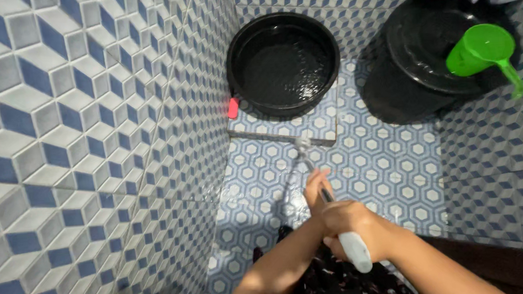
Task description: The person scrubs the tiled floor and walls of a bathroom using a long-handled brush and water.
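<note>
Tiled washroom corner, blue-and-white cube pattern on the walls, blue hexagon tiles on a wet floor (376, 156).

Long-handled brush (326, 198) held low at centre, head blurred against the floor just below a raised tiled step (282, 129). Thin dark shaft ending in a white plastic handle (354, 252). Probably light and stiff; likely slippery when wet, so best taken on the thick white handle with a second hold further down the shaft for control. Bristle end too smeared to describe.

Right hand (353, 227) wrapped tight around the upper handle, grip clamped on it. Left hand (316, 189) ahead of it on the shaft, fingers closed around the rod. Both forearms reaching in from the bottom edge, above dark patterned cloth.

Beyond the brush, on the step, a round black basin (282, 63) holding shallow water. Small red object (233, 108) touching the basin's left side, kind unclear. Farther right, a black bucket (395, 88) with a lid, a green plastic dipper (483, 52) resting on top, its handle pointing down to the right. Green and pale purple items at the top right corner, cut off by the edge.
</note>
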